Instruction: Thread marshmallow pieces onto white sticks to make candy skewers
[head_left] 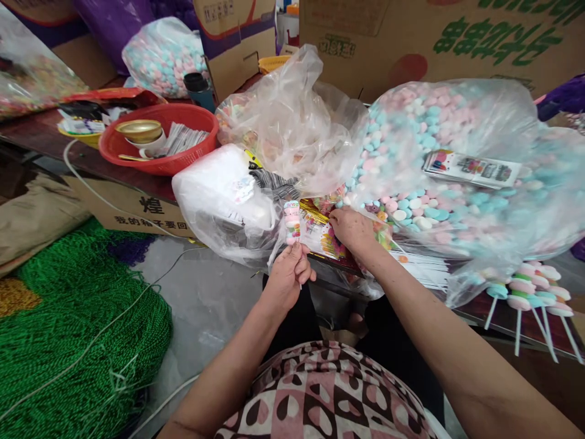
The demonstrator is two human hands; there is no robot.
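My left hand (pixel 289 271) is closed on the stick of a marshmallow skewer, holding it upright. The marshmallow skewer (pixel 292 221) has pink, white, green and orange pieces and seems to be in a clear printed wrapper. To its right, my right hand (pixel 353 228) reaches down to the table with its fingers bent together. Those fingertips are at a pile of printed wrappers (pixel 322 238) and shiny gold strips (pixel 313 210); what they pinch, if anything, is hidden. White sticks (pixel 423 269) lie to the right of my right wrist.
Big clear bags of pastel marshmallows (pixel 429 116) fill the table's right, with a stack of printed wrappers (pixel 470 169) on top. Several finished skewers (pixel 521 299) lie at the right edge. A red basket (pixel 159 164) stands left; green cord (pixel 82 341) heaps on the floor.
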